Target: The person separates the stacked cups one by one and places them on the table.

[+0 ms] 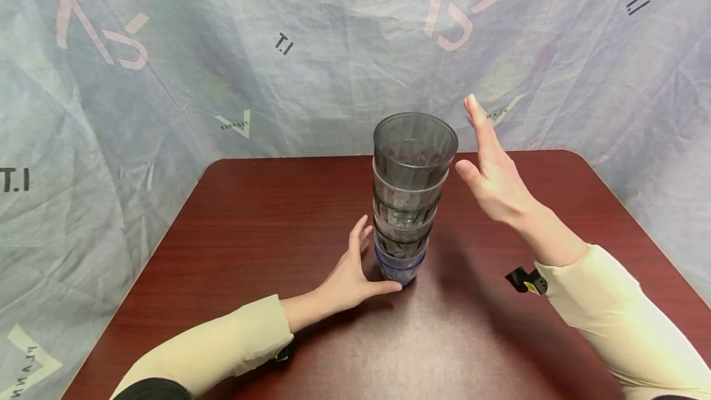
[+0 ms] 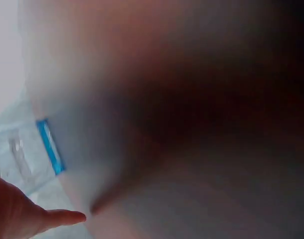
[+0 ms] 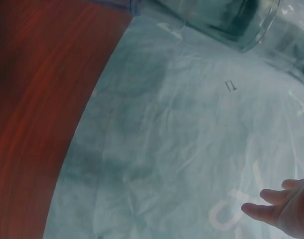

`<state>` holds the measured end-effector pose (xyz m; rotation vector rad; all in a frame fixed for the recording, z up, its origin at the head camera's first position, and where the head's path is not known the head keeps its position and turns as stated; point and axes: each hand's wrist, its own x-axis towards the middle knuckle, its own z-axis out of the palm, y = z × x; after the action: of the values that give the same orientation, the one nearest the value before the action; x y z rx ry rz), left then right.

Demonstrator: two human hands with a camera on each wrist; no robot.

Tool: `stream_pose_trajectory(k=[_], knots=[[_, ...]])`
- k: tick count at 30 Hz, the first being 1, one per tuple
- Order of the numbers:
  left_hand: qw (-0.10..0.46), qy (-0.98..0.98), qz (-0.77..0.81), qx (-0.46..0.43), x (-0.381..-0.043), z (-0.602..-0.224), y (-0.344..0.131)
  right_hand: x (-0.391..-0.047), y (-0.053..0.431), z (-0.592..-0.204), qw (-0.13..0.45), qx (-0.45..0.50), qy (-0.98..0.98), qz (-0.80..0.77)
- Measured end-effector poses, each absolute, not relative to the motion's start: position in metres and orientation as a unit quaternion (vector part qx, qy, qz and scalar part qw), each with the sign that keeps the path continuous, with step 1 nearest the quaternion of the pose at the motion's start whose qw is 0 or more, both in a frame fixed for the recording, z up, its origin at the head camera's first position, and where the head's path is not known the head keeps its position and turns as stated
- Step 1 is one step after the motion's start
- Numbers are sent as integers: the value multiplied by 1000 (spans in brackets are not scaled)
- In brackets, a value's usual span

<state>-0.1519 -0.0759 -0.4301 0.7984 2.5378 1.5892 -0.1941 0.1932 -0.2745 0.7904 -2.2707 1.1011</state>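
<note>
A tall stack of nested clear and smoky-grey cups point(image 1: 408, 202) stands upright on the table, with a blue-rimmed cup point(image 1: 399, 270) at the bottom. The top cup point(image 1: 415, 141) is smoky grey and see-through. Low on the stack's left, my left hand point(image 1: 350, 279) spreads around the base, thumb in front and fingers behind; whether it touches is unclear. To the right of the top cup, my right hand point(image 1: 497, 181) is raised with straight fingers and a gap to the rim. Part of the stack point(image 3: 231, 22) crosses the top of the right wrist view. The left wrist view is mostly blurred.
The reddish-brown wooden table point(image 1: 266, 215) has rounded far corners. Behind it hangs a wrinkled grey printed cloth point(image 1: 322, 79). A small black wrist camera point(image 1: 524, 281) sits under the right cream sleeve point(image 1: 605, 301).
</note>
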Motion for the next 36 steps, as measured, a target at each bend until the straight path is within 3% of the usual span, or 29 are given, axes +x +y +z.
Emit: stream_pose_trajectory(k=[6,12,22,36], knots=[[-5,795,544,269,-149,-437,-65,-197,180,-275,241,325,-784,470],[-24,805,533,259,-148,-438,-62,-198,162,-275,190,383,-672,605],[-20,826,507,246,-147,-435,-60,-198,133,-277,160,443,-555,686],[-7,827,503,250,-144,-431,-60,-197,124,-281,196,445,-555,675]])
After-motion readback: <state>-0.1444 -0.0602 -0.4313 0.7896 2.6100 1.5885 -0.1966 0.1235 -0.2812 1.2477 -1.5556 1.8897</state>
